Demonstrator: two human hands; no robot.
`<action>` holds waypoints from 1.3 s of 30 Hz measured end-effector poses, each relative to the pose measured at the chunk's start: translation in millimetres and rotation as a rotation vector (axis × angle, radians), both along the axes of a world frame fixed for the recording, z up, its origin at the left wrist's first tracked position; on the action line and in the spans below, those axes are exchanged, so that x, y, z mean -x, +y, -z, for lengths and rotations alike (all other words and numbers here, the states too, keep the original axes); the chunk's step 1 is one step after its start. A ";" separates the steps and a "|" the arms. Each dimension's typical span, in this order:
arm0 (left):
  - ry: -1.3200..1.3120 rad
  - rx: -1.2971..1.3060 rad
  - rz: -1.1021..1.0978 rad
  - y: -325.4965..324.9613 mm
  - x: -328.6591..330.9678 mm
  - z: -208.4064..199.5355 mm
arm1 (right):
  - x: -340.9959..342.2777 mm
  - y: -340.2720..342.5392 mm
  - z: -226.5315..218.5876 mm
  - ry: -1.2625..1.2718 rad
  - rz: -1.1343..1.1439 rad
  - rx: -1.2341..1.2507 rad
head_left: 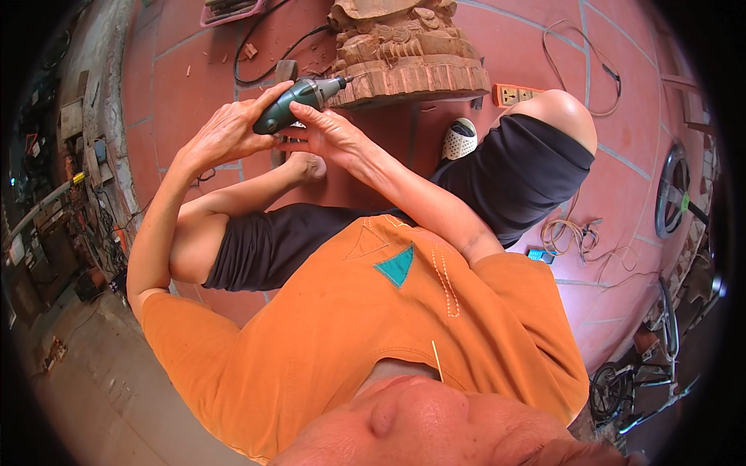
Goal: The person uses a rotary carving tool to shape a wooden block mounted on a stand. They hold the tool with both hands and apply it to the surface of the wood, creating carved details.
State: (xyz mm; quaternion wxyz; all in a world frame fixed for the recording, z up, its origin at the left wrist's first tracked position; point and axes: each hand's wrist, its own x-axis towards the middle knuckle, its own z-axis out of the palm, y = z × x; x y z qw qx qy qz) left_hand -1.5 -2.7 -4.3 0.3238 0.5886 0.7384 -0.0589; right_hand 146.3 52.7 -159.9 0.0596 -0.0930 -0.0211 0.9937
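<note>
My left hand [229, 132] is closed round the rear end of a dark green rotary tool [284, 111] with a grey nose. From the other side, my right hand [334, 138] grips the same tool, its thumb on the body and its fingers partly hidden beneath. The tool lies across, its short thin bit pointing right. Just beyond the bit stands a brown wood carving [408, 54] with a rough, notched base. In this single view the bit overlaps the carving's edge; I cannot tell whether they touch.
Past the tool, a black cable [238, 58] loops over the red tiled floor [190, 74]. An orange power strip [509, 95] sits right of the carving. Coiled cords [575, 234] lie farther right, near a wheel [673, 190]. At far left is piled clutter [85, 179].
</note>
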 end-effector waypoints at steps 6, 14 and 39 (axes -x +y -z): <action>-0.007 -0.006 0.025 -0.9 2.2 2.4 | 0.8 -3.7 6.0 0.030 -0.013 0.011; -0.027 -0.030 0.078 -2.9 3.4 2.1 | -2.2 -10.8 4.2 0.026 -0.013 0.067; -0.007 -0.013 0.046 -0.1 -1.0 -1.5 | -3.0 -6.2 2.1 0.041 0.002 0.059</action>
